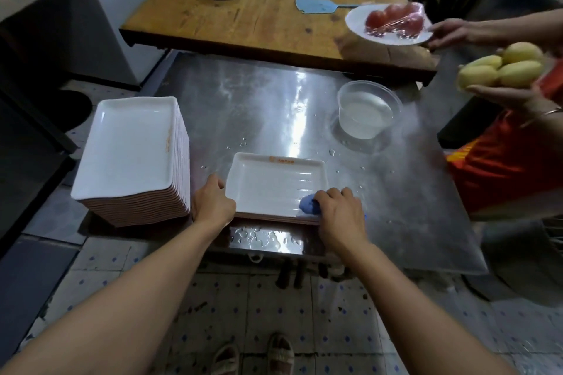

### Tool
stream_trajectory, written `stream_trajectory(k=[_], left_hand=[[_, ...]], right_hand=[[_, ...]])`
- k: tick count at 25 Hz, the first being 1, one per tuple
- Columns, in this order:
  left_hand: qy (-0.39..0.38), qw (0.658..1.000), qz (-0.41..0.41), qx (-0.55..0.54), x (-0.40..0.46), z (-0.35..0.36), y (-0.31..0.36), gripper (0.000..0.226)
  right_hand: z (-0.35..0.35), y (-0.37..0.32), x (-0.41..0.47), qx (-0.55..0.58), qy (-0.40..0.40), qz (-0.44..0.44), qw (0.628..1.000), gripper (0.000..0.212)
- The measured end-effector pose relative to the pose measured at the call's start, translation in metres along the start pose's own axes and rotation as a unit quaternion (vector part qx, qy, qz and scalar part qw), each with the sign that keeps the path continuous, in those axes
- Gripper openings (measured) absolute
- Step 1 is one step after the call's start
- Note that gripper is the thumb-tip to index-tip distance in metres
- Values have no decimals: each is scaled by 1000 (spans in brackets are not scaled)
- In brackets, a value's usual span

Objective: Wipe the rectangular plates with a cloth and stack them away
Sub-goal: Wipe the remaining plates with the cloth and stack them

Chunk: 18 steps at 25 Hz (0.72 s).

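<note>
Right hand (338, 210) grip bunched on blue cloth (308, 204) at plate (274, 183) near edge, left hand (211, 202) clasping its left rim.

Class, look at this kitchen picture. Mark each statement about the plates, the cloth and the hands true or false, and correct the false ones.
1. The right hand presses a blue cloth onto the rectangular plate. True.
2. The left hand rests on the tall stack of plates. False: its grip is on the left edge of the plate being wiped.
3. The clear tub holds water. True.
4. The stack stands to the right of the plate being wiped. False: it stands to its left.
</note>
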<state>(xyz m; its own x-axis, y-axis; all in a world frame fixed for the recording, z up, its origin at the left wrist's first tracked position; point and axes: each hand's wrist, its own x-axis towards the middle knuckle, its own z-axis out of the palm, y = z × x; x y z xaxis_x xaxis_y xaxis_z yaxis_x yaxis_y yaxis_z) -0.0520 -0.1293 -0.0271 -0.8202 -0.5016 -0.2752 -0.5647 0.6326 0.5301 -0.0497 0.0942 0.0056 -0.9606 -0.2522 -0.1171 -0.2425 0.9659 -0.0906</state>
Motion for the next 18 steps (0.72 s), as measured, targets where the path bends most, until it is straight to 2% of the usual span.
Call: stream_trajectory(k=[2, 4, 6, 9, 11, 13, 15, 18], left_hand=[[1, 1000, 5, 28, -5, -2, 2, 34], [24, 995, 51, 85, -14, -2, 5, 44], [37, 979, 166, 111, -23, 1, 14, 44], [-42, 940, 295, 166, -34, 15, 30, 33], [-58, 914, 327, 234, -38, 23, 38, 25], [-39, 884, 353, 303, -41, 30, 42, 17], [-29, 862, 374, 341, -40, 33, 44, 22], [-25, 863, 388, 324, -37, 30, 42, 19]], right_hand=[[-6, 9, 2, 29, 25, 31, 999, 39], [-11, 17, 5, 53, 36, 59, 996, 37], [-14, 23, 8, 76, 43, 77, 993, 35], [-13, 27, 8, 104, 53, 87, 989, 31], [-11, 30, 8, 122, 56, 93, 987, 29], [-9, 32, 9, 141, 55, 100, 983, 28], [-7, 33, 10, 153, 54, 110, 981, 29], [-5, 33, 8, 171, 55, 120, 976, 29]])
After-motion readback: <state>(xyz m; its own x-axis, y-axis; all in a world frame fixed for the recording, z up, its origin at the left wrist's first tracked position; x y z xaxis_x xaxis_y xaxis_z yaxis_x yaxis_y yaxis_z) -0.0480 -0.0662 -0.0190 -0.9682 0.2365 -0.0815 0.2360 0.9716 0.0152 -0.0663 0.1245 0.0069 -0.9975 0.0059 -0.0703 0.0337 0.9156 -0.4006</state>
